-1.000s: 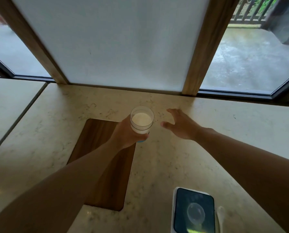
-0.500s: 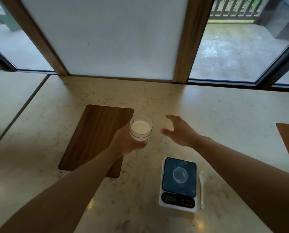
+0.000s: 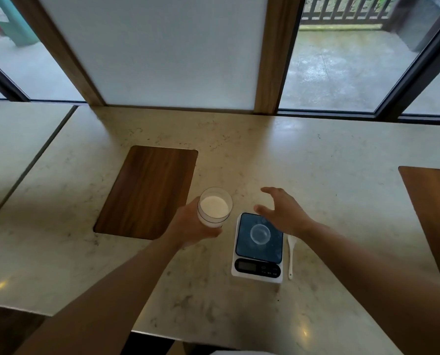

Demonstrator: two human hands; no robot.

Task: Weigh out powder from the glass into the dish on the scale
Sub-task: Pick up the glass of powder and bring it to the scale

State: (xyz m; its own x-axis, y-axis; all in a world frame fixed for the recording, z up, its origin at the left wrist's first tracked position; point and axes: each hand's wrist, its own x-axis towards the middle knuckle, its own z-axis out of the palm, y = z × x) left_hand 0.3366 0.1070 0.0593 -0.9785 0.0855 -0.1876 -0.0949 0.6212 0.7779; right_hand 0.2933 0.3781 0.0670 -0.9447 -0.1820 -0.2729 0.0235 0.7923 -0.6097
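Note:
My left hand (image 3: 188, 228) grips a clear glass (image 3: 214, 207) holding white powder, upright, just left of the scale. The scale (image 3: 258, 248) is white with a dark blue platform and a black display strip at its near edge. A small clear dish (image 3: 260, 234) sits in the middle of the platform. My right hand (image 3: 283, 211) hovers with fingers spread over the scale's far right corner, holding nothing. A white spoon (image 3: 291, 254) lies on the counter beside the scale's right side.
The pale marble counter (image 3: 329, 170) carries a wooden board (image 3: 148, 192) left of the glass and another wooden board (image 3: 434, 213) at the right edge. Windows and a white panel (image 3: 152, 49) stand behind the counter. A seam (image 3: 37, 160) splits the counter at left.
Both hands have come nearer to the scale with the glass; the view tilted down, so the whole scale, dish and spoon show. My right hand now hovers over the scale's far corner.

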